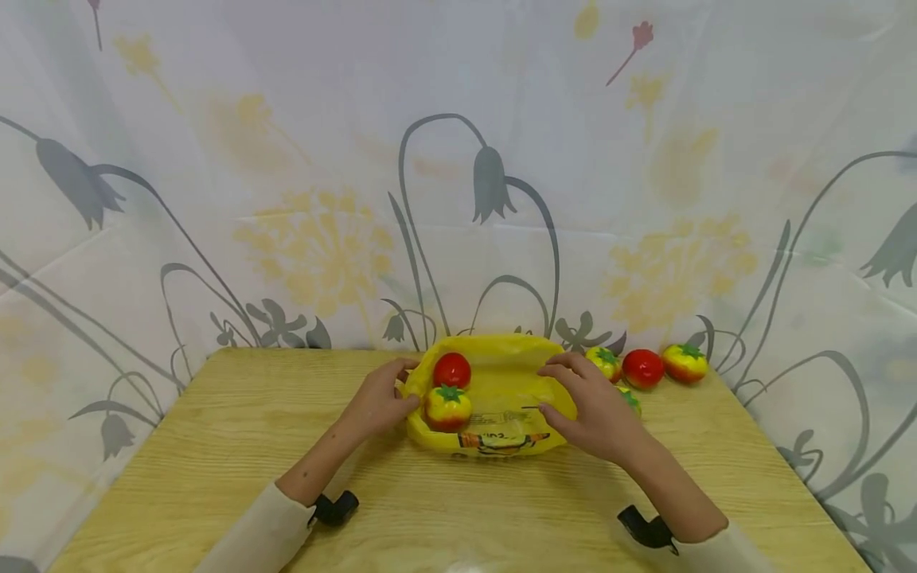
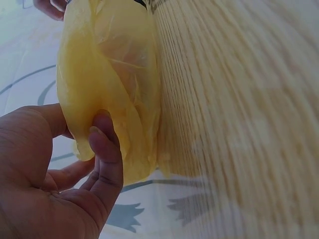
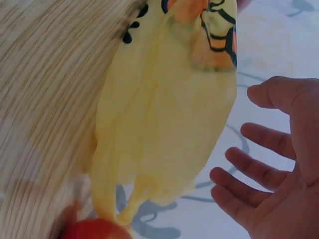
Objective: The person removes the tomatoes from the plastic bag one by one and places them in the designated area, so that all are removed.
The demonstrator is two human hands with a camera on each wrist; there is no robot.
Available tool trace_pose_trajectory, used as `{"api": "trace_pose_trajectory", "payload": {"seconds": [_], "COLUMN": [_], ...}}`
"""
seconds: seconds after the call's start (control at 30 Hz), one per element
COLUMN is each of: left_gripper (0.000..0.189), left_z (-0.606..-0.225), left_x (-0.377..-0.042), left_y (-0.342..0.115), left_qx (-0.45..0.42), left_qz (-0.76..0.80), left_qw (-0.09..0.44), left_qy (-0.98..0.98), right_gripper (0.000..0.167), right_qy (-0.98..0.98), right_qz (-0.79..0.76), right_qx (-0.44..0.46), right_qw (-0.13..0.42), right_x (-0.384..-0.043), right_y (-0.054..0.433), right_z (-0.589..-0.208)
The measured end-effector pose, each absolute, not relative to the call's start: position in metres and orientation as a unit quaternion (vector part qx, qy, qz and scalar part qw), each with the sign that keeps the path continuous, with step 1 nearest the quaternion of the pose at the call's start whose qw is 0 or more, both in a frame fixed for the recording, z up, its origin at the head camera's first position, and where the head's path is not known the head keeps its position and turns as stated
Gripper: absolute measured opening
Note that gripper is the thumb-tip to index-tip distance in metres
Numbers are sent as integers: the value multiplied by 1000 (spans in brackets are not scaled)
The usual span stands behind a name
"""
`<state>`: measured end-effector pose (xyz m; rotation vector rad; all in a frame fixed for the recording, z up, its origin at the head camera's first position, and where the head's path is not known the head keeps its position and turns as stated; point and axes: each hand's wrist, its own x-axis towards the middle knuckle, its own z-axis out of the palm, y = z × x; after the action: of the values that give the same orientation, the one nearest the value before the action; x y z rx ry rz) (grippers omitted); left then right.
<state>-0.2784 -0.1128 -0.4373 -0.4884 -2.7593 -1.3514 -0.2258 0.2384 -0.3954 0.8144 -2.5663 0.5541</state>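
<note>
A yellow plastic bag with dark print lies with its mouth spread wide on the table. Inside, at its left end, are a red toy fruit and a yellow-and-red one with a green leafy top. My left hand pinches the bag's left rim between thumb and fingers, plain in the left wrist view. Over the right rim hovers my right hand, its fingers loosely spread. In the right wrist view those fingers hold nothing and stand apart from the bag.
Right of the bag lie a yellow-and-red toy fruit, a red one and another yellow-and-red one. One more is partly hidden by my right hand. A flower-patterned cloth hangs behind the wooden table.
</note>
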Motion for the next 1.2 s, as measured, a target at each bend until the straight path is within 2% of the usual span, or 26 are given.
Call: {"api": "trace_pose_trajectory", "payload": {"seconds": [0.83,1.2], "left_gripper": [58,56], "left_z": [-436,-435], "left_x": [-278,-278], "left_y": [-112,-113], "left_qx": [-164,-164], "left_qz": [-431,-427], "left_qw": [18,19], "left_qy": [-887,-889], "right_gripper": [41,42], "right_qy": [-898,-902], "right_qz": [223,243], "right_qx": [342,336], "right_qw": [162,118], "right_x": [-237,-241], "right_y": [180,160], "right_z": [-395,-398]}}
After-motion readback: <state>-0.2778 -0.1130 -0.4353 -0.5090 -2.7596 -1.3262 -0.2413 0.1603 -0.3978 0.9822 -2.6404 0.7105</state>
